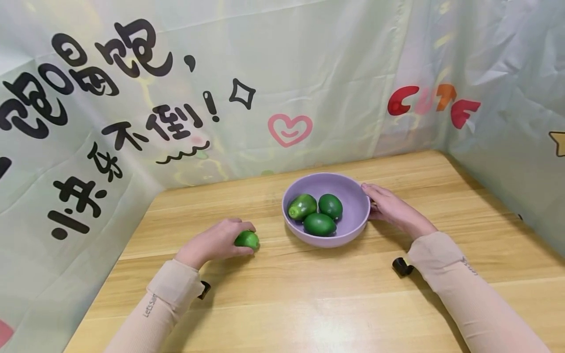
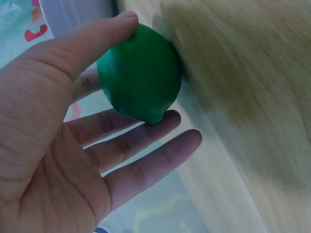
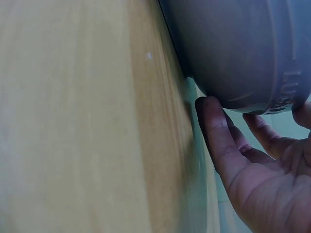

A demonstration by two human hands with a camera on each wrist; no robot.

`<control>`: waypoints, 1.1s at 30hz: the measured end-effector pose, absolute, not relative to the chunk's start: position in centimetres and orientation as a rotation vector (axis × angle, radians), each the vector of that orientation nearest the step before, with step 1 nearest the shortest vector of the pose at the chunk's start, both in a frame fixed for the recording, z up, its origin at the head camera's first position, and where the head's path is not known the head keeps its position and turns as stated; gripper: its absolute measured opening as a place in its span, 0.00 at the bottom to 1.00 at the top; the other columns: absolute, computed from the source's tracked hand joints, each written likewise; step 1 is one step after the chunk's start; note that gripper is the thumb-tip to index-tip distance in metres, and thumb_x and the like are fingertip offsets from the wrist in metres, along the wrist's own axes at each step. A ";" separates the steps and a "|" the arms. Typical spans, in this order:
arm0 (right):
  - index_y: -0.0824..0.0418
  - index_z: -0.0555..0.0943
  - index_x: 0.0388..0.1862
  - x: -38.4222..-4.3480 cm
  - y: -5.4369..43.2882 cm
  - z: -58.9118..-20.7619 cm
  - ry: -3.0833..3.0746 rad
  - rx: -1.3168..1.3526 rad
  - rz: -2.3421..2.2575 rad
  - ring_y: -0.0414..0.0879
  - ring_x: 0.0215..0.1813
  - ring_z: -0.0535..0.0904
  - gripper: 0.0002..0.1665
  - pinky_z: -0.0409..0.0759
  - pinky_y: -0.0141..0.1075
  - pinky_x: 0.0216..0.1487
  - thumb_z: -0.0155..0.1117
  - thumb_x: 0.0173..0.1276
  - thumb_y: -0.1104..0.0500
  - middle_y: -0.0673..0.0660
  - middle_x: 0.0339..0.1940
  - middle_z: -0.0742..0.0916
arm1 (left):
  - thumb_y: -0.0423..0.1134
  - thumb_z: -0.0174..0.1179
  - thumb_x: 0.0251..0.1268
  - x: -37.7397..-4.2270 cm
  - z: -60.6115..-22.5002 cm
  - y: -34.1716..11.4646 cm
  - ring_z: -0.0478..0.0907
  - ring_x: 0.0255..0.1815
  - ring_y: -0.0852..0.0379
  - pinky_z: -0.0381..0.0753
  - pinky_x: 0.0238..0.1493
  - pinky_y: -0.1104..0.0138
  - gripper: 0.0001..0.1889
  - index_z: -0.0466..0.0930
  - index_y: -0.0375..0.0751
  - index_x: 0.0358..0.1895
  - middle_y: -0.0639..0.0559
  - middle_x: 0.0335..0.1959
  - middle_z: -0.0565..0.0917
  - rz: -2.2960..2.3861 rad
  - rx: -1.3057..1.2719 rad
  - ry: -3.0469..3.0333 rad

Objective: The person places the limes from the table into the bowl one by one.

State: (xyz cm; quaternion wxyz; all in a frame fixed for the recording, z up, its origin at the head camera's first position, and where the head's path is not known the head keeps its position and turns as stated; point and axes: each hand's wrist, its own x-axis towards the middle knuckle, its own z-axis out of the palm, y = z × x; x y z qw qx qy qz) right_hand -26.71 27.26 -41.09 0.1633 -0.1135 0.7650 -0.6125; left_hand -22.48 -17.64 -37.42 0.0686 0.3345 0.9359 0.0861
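In the head view, my left hand (image 1: 220,239) is low over the table and pinches a green lime (image 1: 248,239) between thumb and fingers. The left wrist view shows this lime (image 2: 141,75) close up: the thumb lies along one side, fingertips meet the other, and the outer fingers are extended. To its right stands a purple bowl (image 1: 353,208) holding three green oval fruits (image 1: 320,224), one of them paler. My right hand (image 1: 393,208) touches the bowl's right side; the right wrist view shows its fingertips (image 3: 214,109) against the outer wall, fingers fairly straight.
The wooden table (image 1: 309,299) carries everything. A printed cloth (image 1: 344,63) hangs behind and on both sides, with lettering and a pink heart. Small black pieces (image 1: 402,267) show beside both sleeve cuffs.
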 end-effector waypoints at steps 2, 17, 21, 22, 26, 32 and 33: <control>0.76 0.45 0.86 -26.8 27.3 -41.1 2.182 -0.326 -1.745 0.77 0.85 0.55 0.44 0.74 0.55 0.76 0.30 0.92 0.42 0.81 0.84 0.58 | 0.46 0.77 0.66 -22.5 -37.4 -17.6 0.75 0.37 0.61 0.76 0.38 0.70 0.18 0.85 0.44 0.54 0.53 0.40 0.82 0.263 1.009 2.819; 0.76 0.42 0.87 -27.1 27.3 -41.0 2.164 -0.335 -1.751 0.78 0.85 0.52 0.43 0.65 0.63 0.79 0.29 0.92 0.45 0.81 0.85 0.54 | 0.46 0.76 0.67 -22.6 -37.1 -17.4 0.75 0.38 0.60 0.77 0.39 0.69 0.18 0.84 0.45 0.54 0.53 0.40 0.82 0.252 0.972 2.808; 0.75 0.41 0.87 -27.1 27.4 -40.9 2.153 -0.336 -1.748 0.78 0.86 0.51 0.43 0.62 0.64 0.80 0.30 0.92 0.45 0.81 0.86 0.53 | 0.46 0.76 0.67 -22.7 -37.0 -17.4 0.75 0.38 0.60 0.76 0.39 0.69 0.17 0.84 0.45 0.54 0.54 0.40 0.81 0.248 0.969 2.803; 0.75 0.41 0.87 -27.1 27.4 -40.9 2.154 -0.338 -1.744 0.78 0.86 0.50 0.43 0.62 0.65 0.80 0.29 0.92 0.45 0.80 0.86 0.52 | 0.45 0.76 0.67 -22.7 -36.9 -17.4 0.75 0.38 0.60 0.76 0.39 0.69 0.17 0.84 0.45 0.54 0.54 0.40 0.81 0.248 0.974 2.803; 0.74 0.40 0.87 -27.2 27.4 -40.9 2.163 -0.334 -1.734 0.77 0.86 0.50 0.43 0.62 0.64 0.81 0.30 0.92 0.44 0.79 0.87 0.52 | 0.45 0.77 0.66 -22.8 -36.8 -17.3 0.74 0.38 0.61 0.77 0.39 0.69 0.18 0.84 0.44 0.54 0.54 0.40 0.82 0.245 0.967 2.807; 0.75 0.42 0.87 -27.4 27.6 -40.8 2.172 -0.338 -1.731 0.77 0.86 0.51 0.43 0.63 0.64 0.80 0.30 0.92 0.44 0.80 0.86 0.53 | 0.44 0.76 0.66 -23.0 -36.3 -16.9 0.74 0.39 0.59 0.76 0.39 0.68 0.19 0.84 0.43 0.56 0.53 0.41 0.81 0.241 0.931 2.803; 0.75 0.42 0.87 -27.5 27.6 -40.8 2.171 -0.338 -1.732 0.77 0.86 0.51 0.43 0.63 0.64 0.80 0.30 0.92 0.44 0.80 0.86 0.54 | 0.44 0.76 0.66 -23.0 -36.1 -16.8 0.74 0.38 0.59 0.76 0.39 0.68 0.19 0.84 0.43 0.56 0.52 0.41 0.82 0.240 0.936 2.802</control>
